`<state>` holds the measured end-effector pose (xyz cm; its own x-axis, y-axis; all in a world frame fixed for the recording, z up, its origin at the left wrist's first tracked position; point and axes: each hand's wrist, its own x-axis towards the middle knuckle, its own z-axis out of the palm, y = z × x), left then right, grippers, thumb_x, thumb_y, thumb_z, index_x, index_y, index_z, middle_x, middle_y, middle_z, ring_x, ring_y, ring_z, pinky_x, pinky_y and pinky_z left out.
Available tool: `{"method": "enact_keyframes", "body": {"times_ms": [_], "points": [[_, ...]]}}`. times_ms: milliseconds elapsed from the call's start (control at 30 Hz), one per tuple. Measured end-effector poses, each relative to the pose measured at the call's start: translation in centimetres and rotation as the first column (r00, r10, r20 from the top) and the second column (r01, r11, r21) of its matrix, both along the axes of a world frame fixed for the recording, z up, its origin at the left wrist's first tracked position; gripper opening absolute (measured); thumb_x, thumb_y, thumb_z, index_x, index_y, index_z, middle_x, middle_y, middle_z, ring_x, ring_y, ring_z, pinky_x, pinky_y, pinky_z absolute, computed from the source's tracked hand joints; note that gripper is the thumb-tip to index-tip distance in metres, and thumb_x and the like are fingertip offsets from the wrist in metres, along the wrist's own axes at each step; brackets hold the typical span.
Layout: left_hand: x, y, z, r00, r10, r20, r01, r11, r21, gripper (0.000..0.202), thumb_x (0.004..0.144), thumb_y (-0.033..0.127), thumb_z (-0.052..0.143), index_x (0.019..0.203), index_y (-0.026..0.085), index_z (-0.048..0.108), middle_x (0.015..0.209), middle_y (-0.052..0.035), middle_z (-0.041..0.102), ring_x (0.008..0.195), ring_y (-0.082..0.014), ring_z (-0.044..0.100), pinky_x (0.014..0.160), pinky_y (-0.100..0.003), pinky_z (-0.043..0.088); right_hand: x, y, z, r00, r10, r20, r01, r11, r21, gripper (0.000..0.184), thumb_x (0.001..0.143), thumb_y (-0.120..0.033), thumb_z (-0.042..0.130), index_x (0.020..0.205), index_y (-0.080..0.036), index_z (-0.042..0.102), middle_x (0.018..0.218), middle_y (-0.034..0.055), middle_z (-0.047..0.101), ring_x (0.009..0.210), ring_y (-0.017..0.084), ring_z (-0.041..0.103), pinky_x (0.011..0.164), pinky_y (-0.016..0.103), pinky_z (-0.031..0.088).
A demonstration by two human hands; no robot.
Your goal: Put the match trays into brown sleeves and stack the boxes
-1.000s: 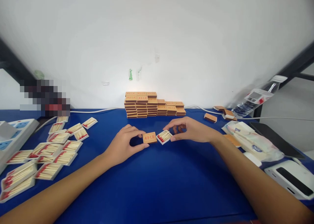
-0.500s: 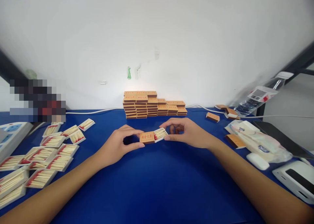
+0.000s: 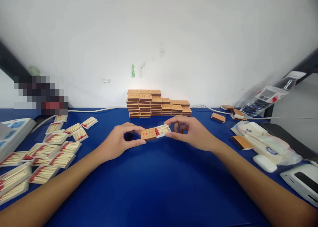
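Between my two hands is a partly open matchbox, held just above the blue table point(image 3: 159, 180). My left hand point(image 3: 123, 139) pinches the orange matchbox sleeve point(image 3: 148, 134) at its left end, thumb in front and fingers behind. The white match tray point(image 3: 163, 130), filled with red-tipped matches, sticks out of the sleeve's right end. My right hand point(image 3: 190, 131) grips the tray's outer end between thumb and index finger, its other fingers curled. Behind them, against the wall, rise stacked matchboxes point(image 3: 145, 104).
On the left lie several open trays of matches point(image 3: 53, 150) and a power strip point(image 3: 17, 132). To the right are loose sleeves point(image 3: 240, 142), a plastic packet point(image 3: 268, 144), a white case point(image 3: 264, 163), a white device point(image 3: 300, 180) and a leaning bottle point(image 3: 272, 94). A white cable point(image 3: 99, 111) runs along the wall.
The sleeve and tray have come into a straighter line, the tray lying less askew at the sleeve's mouth. Both hands keep their grip. The whole view has shifted slightly.
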<state>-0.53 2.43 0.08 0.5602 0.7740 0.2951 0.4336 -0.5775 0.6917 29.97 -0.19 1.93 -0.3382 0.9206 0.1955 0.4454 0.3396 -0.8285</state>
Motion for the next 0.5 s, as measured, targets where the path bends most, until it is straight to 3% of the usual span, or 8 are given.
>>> {"method": "enact_keyframes", "body": {"times_ms": [233,500], "points": [[-0.10,0.04,0.29,1.000,-0.012,0.002,0.012,1.000,0.005,0.035,0.089,0.045,0.081,0.119,0.028,0.081,0.108,-0.0039,0.080,0.097,-0.0220,0.072,0.090,-0.034,0.058,-0.23,-0.31,0.02,0.999,-0.030,0.014,0.029,0.997,0.067,0.037,0.086,-0.049,0.082,0.112,-0.023,0.077,0.095,0.0044,0.071,0.071,0.016,0.059,0.061,0.031,0.046],[-0.17,0.17,0.06,1.000,-0.016,0.018,0.016,1.000,0.000,0.036,0.089,0.046,0.081,0.119,0.027,0.081,0.109,-0.0041,0.080,0.097,-0.0213,0.072,0.091,-0.034,0.058,-0.39,-0.46,-0.32,0.998,-0.060,0.001,0.059,0.997,0.049,0.039,0.085,-0.049,0.083,0.113,-0.022,0.076,0.087,0.0026,0.069,0.070,0.016,0.058,0.059,0.030,0.047]]}}
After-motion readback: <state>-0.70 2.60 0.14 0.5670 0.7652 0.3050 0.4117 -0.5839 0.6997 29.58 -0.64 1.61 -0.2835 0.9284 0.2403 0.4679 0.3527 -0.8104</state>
